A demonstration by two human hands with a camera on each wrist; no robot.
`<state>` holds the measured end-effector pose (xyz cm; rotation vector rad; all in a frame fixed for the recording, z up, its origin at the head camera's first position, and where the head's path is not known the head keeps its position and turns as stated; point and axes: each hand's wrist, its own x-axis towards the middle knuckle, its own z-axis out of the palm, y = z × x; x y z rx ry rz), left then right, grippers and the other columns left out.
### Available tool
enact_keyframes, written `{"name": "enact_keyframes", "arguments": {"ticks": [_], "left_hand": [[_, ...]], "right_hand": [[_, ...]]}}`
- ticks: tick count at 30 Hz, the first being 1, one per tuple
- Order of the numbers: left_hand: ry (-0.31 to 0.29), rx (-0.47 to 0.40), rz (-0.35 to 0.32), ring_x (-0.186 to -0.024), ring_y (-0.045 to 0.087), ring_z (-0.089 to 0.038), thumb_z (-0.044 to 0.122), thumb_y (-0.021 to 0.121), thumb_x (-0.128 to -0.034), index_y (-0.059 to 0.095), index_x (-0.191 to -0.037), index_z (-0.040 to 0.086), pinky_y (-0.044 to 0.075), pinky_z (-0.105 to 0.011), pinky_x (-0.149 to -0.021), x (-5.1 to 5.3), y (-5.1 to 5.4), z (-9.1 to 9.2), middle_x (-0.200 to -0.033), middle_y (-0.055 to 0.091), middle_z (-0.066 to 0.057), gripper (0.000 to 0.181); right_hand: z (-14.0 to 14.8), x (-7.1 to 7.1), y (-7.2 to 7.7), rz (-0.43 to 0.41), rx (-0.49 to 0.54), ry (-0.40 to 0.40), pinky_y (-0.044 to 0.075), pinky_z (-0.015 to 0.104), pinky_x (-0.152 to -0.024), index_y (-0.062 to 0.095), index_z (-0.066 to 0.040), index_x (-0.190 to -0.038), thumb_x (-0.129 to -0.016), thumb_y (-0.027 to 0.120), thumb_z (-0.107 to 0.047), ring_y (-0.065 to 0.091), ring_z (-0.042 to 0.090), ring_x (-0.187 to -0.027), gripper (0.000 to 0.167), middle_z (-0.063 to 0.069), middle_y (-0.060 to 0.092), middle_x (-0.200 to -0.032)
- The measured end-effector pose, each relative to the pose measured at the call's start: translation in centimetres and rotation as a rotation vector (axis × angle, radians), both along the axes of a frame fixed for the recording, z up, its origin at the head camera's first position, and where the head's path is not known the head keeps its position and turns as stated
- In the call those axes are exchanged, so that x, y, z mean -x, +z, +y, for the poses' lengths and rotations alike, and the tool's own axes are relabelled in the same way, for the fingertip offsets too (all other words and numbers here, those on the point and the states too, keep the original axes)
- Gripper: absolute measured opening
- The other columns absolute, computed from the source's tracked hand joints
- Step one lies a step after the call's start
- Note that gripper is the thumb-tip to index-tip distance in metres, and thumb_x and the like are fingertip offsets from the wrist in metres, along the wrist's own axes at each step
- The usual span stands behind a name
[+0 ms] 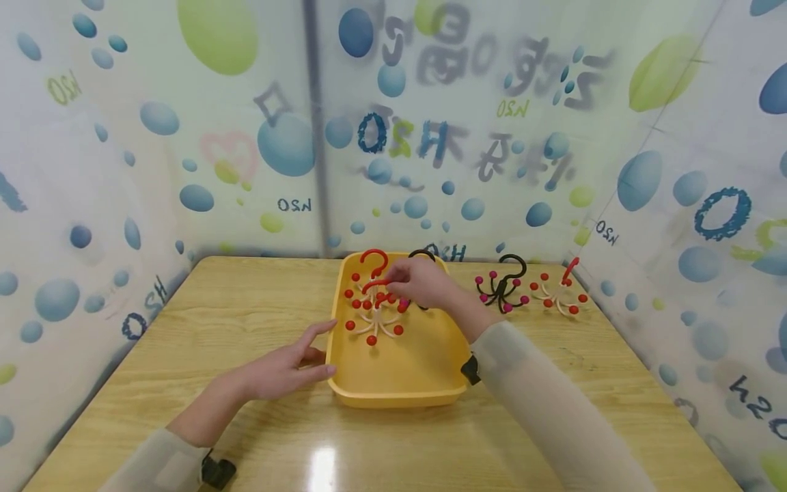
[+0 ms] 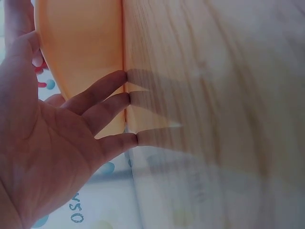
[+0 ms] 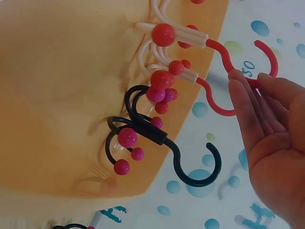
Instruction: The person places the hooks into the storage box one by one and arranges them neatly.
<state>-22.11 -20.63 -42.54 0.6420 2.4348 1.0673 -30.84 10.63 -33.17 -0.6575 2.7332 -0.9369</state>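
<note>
A yellow plastic tray [image 1: 402, 369] holds ball-tipped hangers with curved hooks. Two are white with red hooks and red balls: a rear hanger [image 1: 372, 260] and a nearer hanger [image 1: 376, 322]. Beside them is a black hanger [image 3: 150, 131] with pink balls, partly hidden behind my hand in the head view. My right hand [image 1: 418, 281] pinches the red hook of the nearer white hanger between thumb and fingers, over the tray. My left hand [image 1: 279, 371] touches the tray's left side, fingers extended along the outer wall [image 2: 81, 43] and thumb at the rim.
Right of the tray, another black hanger [image 1: 501, 290] and another red-hooked white hanger [image 1: 558, 297] lie on the wooden table [image 1: 258, 301]. A patterned curtain [image 1: 246, 137] encloses the table at the back and sides.
</note>
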Motion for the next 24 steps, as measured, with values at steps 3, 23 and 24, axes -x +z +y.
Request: {"name": "enact_keyframes", "arguments": {"ticks": [3,23,24], "left_hand": [[0.002,0.002,0.004,-0.141,0.064,-0.040,0.053,0.064,-0.1096,0.013,-0.175,0.028,0.047,-0.066,-0.119,0.0,-0.1,0.0,-0.150,0.068,-0.020,0.087],[0.003,0.009,0.011,-0.141,0.065,-0.041,0.052,0.065,-0.1096,0.013,-0.175,0.028,0.045,-0.068,-0.120,-0.1,0.2,0.1,-0.149,0.069,-0.020,0.087],[0.003,0.009,0.012,-0.141,0.064,-0.041,0.052,0.064,-0.1098,0.013,-0.175,0.028,0.045,-0.068,-0.120,-0.1,0.2,0.1,-0.149,0.069,-0.020,0.086]], "right_hand": [[-0.1,0.2,-0.3,-0.013,0.018,-0.013,0.064,0.029,-0.086,0.076,-0.008,-0.124,-0.109,0.070,-0.016,0.078,0.028,-0.102,0.018,0.011,0.080,-0.117],[2.0,0.0,-0.7,0.026,-0.010,0.003,0.064,0.036,-0.093,0.075,-0.013,-0.133,-0.108,0.072,-0.021,0.073,0.020,-0.106,0.027,0.005,0.078,-0.126],[2.4,-0.2,-0.6,0.029,-0.010,0.005,0.064,0.036,-0.092,0.074,-0.013,-0.133,-0.108,0.072,-0.022,0.074,0.020,-0.104,0.027,0.005,0.077,-0.126]]}}
